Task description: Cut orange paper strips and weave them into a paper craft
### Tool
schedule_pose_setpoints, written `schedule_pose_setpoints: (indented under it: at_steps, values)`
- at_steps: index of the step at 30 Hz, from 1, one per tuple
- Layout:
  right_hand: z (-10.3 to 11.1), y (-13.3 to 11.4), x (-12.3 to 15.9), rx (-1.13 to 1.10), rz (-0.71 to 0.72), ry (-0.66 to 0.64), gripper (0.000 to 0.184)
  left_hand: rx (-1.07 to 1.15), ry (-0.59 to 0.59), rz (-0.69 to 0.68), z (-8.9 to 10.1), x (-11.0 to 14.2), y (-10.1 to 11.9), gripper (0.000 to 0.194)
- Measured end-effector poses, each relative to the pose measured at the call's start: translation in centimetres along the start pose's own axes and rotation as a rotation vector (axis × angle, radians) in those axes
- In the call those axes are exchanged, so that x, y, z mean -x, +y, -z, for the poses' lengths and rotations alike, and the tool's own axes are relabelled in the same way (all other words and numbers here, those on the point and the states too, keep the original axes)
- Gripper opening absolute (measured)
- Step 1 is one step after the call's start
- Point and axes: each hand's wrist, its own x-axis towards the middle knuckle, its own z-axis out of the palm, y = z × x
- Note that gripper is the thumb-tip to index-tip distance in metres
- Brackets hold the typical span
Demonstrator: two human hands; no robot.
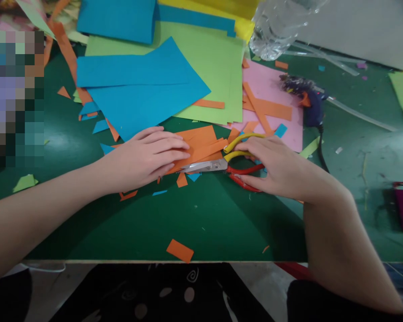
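My right hand [265,163] is wrapped round the handles of a pair of scissors [211,166], one handle yellow and the other red. The blades point left along the near edge of some orange paper [201,134], and their tips reach close to my left fingers. My left hand [154,156] lies flat over the left part of that paper, fingers stretched out, pressing it against the green table. Its thumb is hidden. Small orange scraps [182,180] and blue bits lie just below the blades.
Blue sheets [137,89] and light green sheets [221,80] are stacked behind my hands. A pink sheet [272,125] with orange strips lies to the right, beside a glue gun [312,103] with a cable. At the back stands a clear plastic object [272,36]. An orange piece [180,251] sits at the near table edge.
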Motion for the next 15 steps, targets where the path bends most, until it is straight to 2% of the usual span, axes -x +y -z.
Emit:
schedule_pose_setpoints:
  at_steps: [15]
  values:
    - [-0.05,-0.11,-0.10,0.004,0.012,0.008,0.042,-0.001,0.001,-0.002,0.05,0.01,-0.03,0.031]
